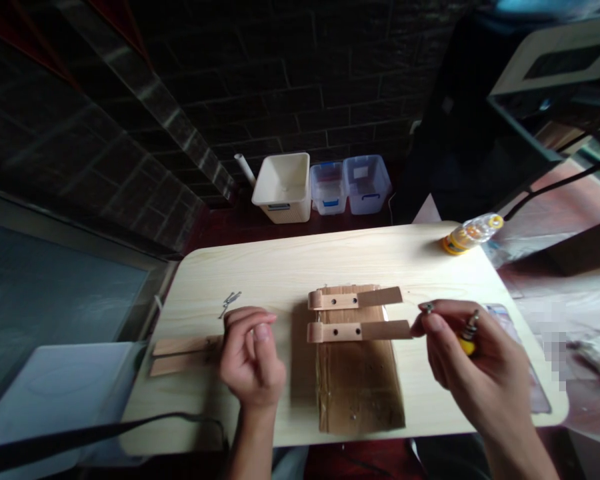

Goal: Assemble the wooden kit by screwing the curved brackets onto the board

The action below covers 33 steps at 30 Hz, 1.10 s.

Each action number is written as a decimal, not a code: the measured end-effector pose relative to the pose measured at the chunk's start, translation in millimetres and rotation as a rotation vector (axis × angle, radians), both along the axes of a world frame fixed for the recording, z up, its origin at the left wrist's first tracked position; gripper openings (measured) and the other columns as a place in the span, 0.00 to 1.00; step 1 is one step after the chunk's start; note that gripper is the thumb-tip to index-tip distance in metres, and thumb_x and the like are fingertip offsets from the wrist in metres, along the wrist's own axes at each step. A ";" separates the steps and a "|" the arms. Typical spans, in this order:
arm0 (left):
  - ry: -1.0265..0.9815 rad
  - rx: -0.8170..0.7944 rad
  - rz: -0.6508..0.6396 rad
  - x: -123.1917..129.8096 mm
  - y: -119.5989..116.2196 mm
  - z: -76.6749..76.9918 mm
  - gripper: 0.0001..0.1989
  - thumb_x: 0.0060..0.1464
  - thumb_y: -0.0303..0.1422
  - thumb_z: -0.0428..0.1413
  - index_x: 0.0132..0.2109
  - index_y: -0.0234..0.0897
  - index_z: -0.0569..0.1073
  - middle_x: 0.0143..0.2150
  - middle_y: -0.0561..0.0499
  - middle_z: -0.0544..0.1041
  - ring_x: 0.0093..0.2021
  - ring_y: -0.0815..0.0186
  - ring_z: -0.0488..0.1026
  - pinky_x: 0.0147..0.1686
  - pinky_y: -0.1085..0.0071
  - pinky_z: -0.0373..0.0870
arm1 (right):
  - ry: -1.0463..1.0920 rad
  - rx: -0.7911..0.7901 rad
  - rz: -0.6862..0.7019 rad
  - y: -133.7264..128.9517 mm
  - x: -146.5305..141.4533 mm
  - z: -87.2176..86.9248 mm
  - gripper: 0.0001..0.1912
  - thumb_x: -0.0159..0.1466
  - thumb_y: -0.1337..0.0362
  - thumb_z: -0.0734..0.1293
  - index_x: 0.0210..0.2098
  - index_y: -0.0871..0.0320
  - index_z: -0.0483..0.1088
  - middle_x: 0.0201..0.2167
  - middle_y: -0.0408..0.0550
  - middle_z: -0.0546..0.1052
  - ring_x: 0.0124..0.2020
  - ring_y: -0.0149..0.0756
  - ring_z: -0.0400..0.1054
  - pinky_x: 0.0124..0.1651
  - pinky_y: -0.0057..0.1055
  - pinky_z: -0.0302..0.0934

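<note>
My right hand point(473, 353), right of the cardboard block, pinches a small metal piece point(427, 308) between thumb and forefinger. A yellow-handled screwdriver point(468, 343) is tucked in the same hand, its metal end up. My left hand point(254, 350) is raised left of the block with curled fingers; thumb and forefinger come together, and anything between them is too small to make out. Two wooden strips, an upper one point(380, 296) and a lower one point(385, 330), lie across the brown cardboard block point(360, 387), each with two dark holes or screw heads.
Several screws point(230, 301) lie beyond my left hand. More wooden strips point(175, 363) rest at the table's left. A clear bottle with yellow parts point(473, 233) stands back right; a flat device point(540, 393) lies by the right edge. Three bins, one cream point(283, 211), stand behind the table point(260, 257).
</note>
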State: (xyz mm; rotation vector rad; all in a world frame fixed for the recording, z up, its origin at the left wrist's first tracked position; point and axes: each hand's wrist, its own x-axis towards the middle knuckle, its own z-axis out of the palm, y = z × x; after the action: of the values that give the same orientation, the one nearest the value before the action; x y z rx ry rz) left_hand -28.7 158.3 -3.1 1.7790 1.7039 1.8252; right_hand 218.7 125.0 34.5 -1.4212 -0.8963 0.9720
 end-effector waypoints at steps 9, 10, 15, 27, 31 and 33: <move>0.084 -0.140 -0.155 4.4 -8.3 0.8 0.10 0.62 0.34 0.54 0.36 0.36 0.77 0.31 0.48 0.76 0.33 0.65 0.74 0.31 0.71 0.71 | -0.206 0.018 0.200 3.5 -0.2 -3.4 0.09 0.63 0.56 0.73 0.38 0.53 0.78 0.30 0.48 0.80 0.28 0.36 0.73 0.23 0.25 0.62; 0.097 -0.163 -0.167 3.7 -8.6 0.1 0.09 0.62 0.33 0.55 0.35 0.36 0.77 0.30 0.48 0.76 0.32 0.66 0.73 0.30 0.72 0.71 | -0.196 -0.005 0.177 4.7 2.1 -4.6 0.10 0.62 0.55 0.73 0.38 0.54 0.78 0.29 0.48 0.79 0.26 0.35 0.72 0.20 0.24 0.59; 0.172 -0.249 -0.237 2.7 -7.6 2.0 0.06 0.60 0.30 0.57 0.36 0.36 0.78 0.28 0.51 0.77 0.27 0.69 0.71 0.28 0.74 0.68 | -0.093 -0.029 0.078 10.3 6.9 -2.4 0.14 0.57 0.52 0.77 0.35 0.55 0.77 0.25 0.46 0.77 0.21 0.32 0.68 0.15 0.24 0.52; 0.248 -0.322 -0.257 5.7 -6.0 4.4 0.04 0.59 0.30 0.59 0.35 0.36 0.78 0.27 0.54 0.79 0.24 0.72 0.72 0.27 0.77 0.68 | -0.118 0.049 0.033 18.7 11.4 -15.7 0.16 0.62 0.50 0.73 0.39 0.57 0.76 0.27 0.47 0.78 0.19 0.28 0.65 0.15 0.23 0.51; 0.246 -0.331 -0.265 6.4 -5.8 3.9 0.03 0.58 0.30 0.59 0.36 0.36 0.77 0.27 0.54 0.78 0.24 0.72 0.71 0.27 0.78 0.68 | -0.192 0.058 0.011 23.4 10.9 -28.8 0.16 0.66 0.49 0.69 0.40 0.57 0.74 0.28 0.47 0.78 0.19 0.28 0.66 0.16 0.23 0.53; 0.235 -0.336 -0.269 8.4 -5.3 5.0 0.04 0.58 0.30 0.59 0.35 0.36 0.77 0.26 0.55 0.77 0.24 0.73 0.70 0.27 0.78 0.67 | -0.203 0.056 0.017 24.5 11.2 -32.0 0.17 0.66 0.49 0.69 0.41 0.57 0.74 0.28 0.47 0.78 0.19 0.28 0.66 0.16 0.23 0.54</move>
State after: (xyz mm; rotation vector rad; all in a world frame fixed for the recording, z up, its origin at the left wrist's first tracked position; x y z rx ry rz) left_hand -20.3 153.0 1.9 2.0117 1.6244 1.1862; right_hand 230.0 149.5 2.4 -1.4847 -1.0778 0.8186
